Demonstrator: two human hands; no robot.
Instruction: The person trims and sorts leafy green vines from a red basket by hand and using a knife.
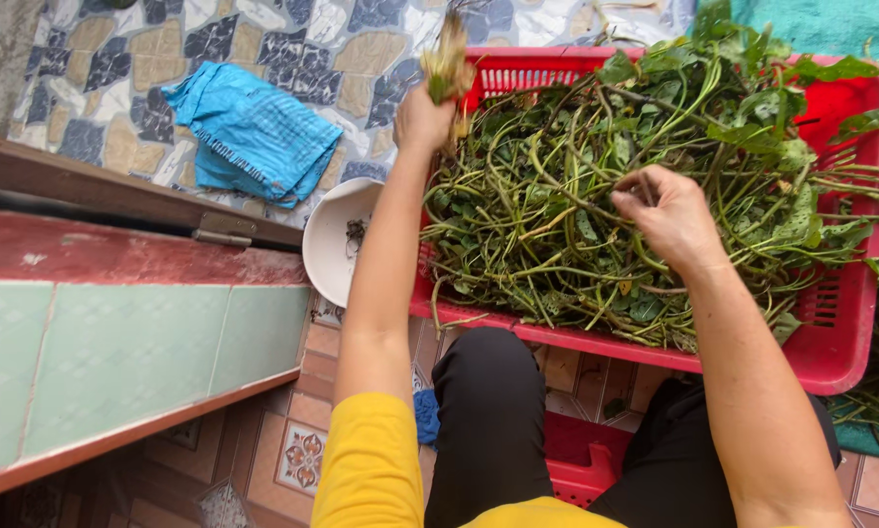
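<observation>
A red plastic crate [840,342] in front of my knees is heaped with green leafy stems [596,196]. My left hand [422,119] is raised over the crate's far left corner, closed around a small bunch of stems [446,61] that sticks up from the fist. My right hand [669,217] rests on top of the pile in the crate's middle, fingers curled around a stem there.
A white bowl [330,235] with a few scraps sits on the floor left of the crate. A blue cloth [254,132] lies on the patterned tiles beyond it. A tiled step with a red edge [117,254] runs along the left. A second red crate [581,455] is under my legs.
</observation>
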